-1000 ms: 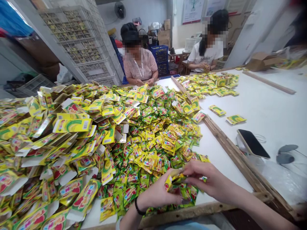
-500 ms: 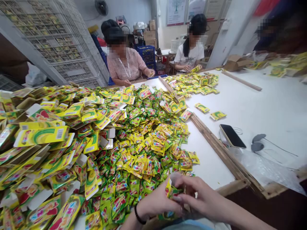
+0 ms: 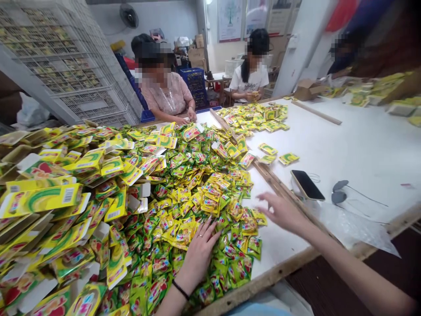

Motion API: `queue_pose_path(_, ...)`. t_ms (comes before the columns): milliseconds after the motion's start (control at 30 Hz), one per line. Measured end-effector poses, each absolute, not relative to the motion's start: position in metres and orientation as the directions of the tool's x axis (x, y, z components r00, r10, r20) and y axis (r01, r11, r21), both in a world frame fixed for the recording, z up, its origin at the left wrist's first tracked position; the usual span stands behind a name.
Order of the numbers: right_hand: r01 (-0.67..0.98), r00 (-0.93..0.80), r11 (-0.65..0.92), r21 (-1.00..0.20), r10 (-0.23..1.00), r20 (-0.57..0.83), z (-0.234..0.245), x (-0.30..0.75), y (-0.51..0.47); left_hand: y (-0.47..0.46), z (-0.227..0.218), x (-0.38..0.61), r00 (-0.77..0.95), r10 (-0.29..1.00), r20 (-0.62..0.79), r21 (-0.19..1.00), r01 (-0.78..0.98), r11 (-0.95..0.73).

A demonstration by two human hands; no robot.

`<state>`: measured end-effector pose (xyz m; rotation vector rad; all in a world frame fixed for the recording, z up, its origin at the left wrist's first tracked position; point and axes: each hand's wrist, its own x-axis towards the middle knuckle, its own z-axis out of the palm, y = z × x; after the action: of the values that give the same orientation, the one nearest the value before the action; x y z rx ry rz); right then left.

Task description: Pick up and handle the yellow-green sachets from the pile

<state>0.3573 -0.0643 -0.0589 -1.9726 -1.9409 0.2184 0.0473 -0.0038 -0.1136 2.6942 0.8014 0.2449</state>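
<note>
Left hand (image 3: 197,252) lies flat on the sachet pile (image 3: 197,197), palm side hidden; can't tell if anything's under it. Right hand (image 3: 279,210) motion-blurred, fingers indistinct. Flat cartons (image 3: 39,197) cut off at left & bottom edges. Print on sachets too small to read. Stacked crates (image 3: 59,66) cut off at top-left.

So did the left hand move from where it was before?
Yes. The left hand left the table's wooden front edge, where both hands held a box, and now lies flat farther in on the sachet pile.
</note>
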Motion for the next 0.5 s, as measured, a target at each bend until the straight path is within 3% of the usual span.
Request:
queue_pose_path(67,0.919,0.016,-0.006,-0.395,1.0,0.022,-0.088,0.337,-0.075,-0.001,-0.121,0.046,0.814,0.565,0.138,0.418,0.469,-0.778)
queue_pose_path(167,0.88,0.043,-0.072,-0.47,0.996,-0.072,-0.119,0.314,-0.084,-0.002,-0.116,0.048,0.675,0.714,0.184,0.684,0.434,-0.586)
queue_pose_path(233,0.854,0.015,-0.061,-0.516,0.996,-0.092,-0.122,0.309,-0.084,-0.002,-0.106,0.055,0.491,0.864,0.112,0.843,0.414,-0.344)
queue_pose_path(333,0.778,0.0,-0.026,-0.627,0.999,-0.041,-0.102,0.303,-0.078,0.0,-0.093,0.068,0.266,0.964,-0.018,0.959,0.277,-0.059)
queue_pose_path(433,0.407,0.036,-0.077,-0.91,0.997,-0.068,-0.072,0.283,-0.071,0.002,-0.088,0.08,0.248,0.964,-0.091,0.992,0.111,0.065)
queue_pose_path(500,0.121,0.008,-0.12,-0.985,0.993,-0.12,-0.058,0.262,-0.067,-0.001,-0.087,0.086,0.3,0.941,-0.155,0.987,0.012,0.159)
